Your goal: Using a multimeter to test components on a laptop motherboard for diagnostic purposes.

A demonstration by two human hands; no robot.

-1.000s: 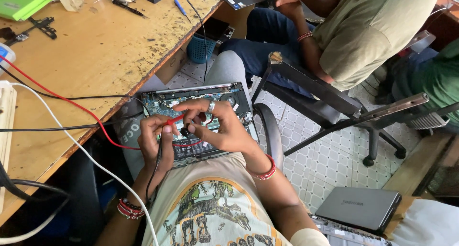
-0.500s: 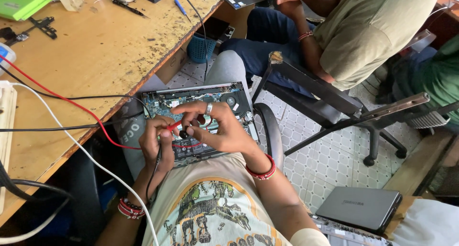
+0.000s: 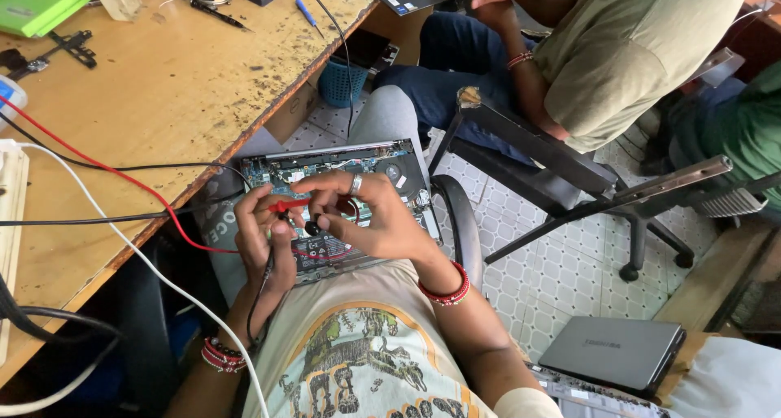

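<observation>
An opened laptop (image 3: 390, 167) with its circuit board and fan bared lies on my lap. My left hand (image 3: 264, 241) grips a black test probe whose black lead runs down past my wrist. My right hand (image 3: 370, 215), a ring on one finger, pinches a red test probe (image 3: 286, 206) and holds it over the board. Both probe tips meet near the middle of the board, between my two hands. The red lead (image 3: 106, 174) trails left across the wooden bench.
The worn wooden bench (image 3: 163, 93) at left carries cables, a screwdriver (image 3: 305, 11) and small parts. Another person (image 3: 618, 52) sits at upper right in a black chair (image 3: 569, 182) with a laptop. A closed grey laptop (image 3: 614, 353) lies at lower right.
My hands have shifted slightly on the board, the fingers of my right hand curling closer around the red probe. The seated person has barely moved.
</observation>
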